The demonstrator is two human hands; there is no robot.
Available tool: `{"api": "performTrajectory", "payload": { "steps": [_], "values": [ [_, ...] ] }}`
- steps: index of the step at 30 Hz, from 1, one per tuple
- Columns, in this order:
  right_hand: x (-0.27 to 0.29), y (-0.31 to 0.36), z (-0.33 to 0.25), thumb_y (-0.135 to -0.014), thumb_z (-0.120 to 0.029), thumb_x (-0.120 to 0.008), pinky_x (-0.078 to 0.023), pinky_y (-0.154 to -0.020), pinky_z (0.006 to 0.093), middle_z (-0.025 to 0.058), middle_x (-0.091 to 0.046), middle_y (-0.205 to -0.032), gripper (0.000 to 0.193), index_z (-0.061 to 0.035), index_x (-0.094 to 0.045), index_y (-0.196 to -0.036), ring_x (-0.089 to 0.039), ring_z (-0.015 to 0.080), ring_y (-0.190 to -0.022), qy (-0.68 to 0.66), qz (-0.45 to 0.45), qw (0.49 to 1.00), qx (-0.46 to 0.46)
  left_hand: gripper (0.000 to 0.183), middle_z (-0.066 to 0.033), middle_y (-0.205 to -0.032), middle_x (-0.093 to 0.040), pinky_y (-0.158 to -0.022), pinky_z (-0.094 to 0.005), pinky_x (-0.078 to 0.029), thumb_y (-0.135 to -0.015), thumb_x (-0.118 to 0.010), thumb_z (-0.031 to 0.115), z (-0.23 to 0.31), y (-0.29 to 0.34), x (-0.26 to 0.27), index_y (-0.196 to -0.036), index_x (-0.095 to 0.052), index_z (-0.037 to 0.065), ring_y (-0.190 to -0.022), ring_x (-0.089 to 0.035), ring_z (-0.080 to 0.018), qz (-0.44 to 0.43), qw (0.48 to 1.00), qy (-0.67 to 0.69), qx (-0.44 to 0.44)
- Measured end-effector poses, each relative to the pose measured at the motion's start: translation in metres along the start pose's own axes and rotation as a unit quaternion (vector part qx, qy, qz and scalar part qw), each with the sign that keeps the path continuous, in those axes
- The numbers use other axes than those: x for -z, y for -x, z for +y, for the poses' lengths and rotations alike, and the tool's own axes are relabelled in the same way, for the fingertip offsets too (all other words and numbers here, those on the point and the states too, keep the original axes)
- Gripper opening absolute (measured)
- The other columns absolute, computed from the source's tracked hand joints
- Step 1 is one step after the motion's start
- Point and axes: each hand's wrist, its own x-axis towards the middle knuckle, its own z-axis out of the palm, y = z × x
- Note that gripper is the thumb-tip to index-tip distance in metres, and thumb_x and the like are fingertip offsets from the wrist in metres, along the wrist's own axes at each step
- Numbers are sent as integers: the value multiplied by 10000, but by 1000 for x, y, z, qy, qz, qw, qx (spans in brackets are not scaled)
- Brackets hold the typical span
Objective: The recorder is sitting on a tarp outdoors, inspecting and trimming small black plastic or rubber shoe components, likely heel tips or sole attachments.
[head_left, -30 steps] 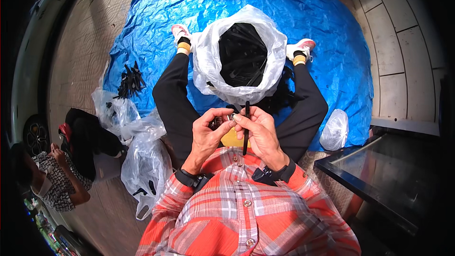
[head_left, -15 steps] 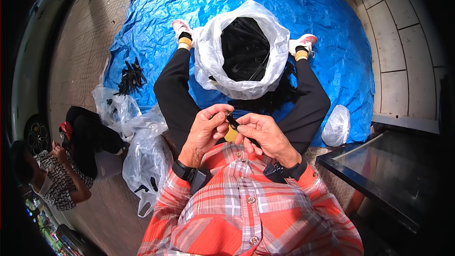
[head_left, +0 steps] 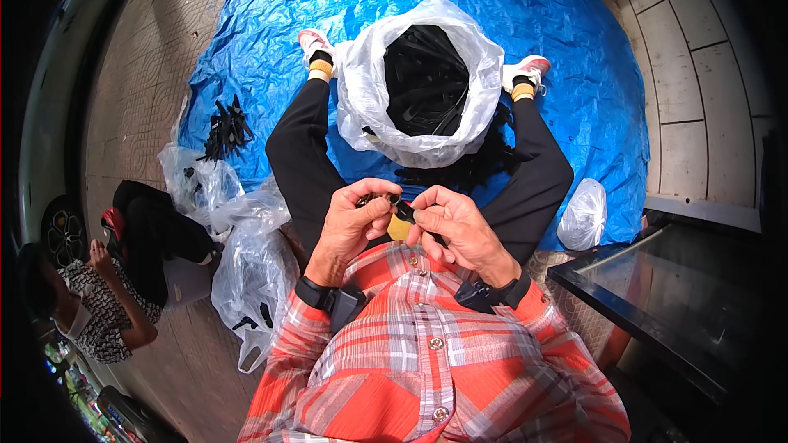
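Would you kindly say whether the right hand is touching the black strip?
Touching: the head view shows the right hand pinching the black strip between thumb and fingers.

Strong daylight, apparently from above, throws sharp highlights over the creases of the blue tarp and brightens the red plaid shirt. Inside the translucent plastic bag, the black strips merge into darkness. Fisheye distortion bows the pale wall, and the corners fade to black. The small dark piece held centrally lacks fine detail.
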Motion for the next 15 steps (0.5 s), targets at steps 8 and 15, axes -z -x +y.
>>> {"api": "performTrajectory", "payload": {
  "steps": [8, 15],
  "values": [
    [-11, 1, -14, -892, -142, -526, -373, -382, 167, 125, -602, -739, 220, 34, -455, -1005, -513, 71, -467, 140, 31, 990, -1, 251, -37, -668, -560, -393, -185, -280, -770, -672, 48, 2, 6, -8, -989, -588, -41, -462, -416, -54, 16, 995, -79, -53],
    [-14, 9, -23, -889, -148, -524, -379, -562, 201, -6, -526, -703, 178, 14, -569, -830, -452, 31, -630, 265, 25, 964, 5, 227, -50, -794, -633, -588, -179, -454, -739, -690, 1, 7, 11, -17, -954, -620, -11, -648, -571, -71, -7, 979, -187, -76]
  ]
}}
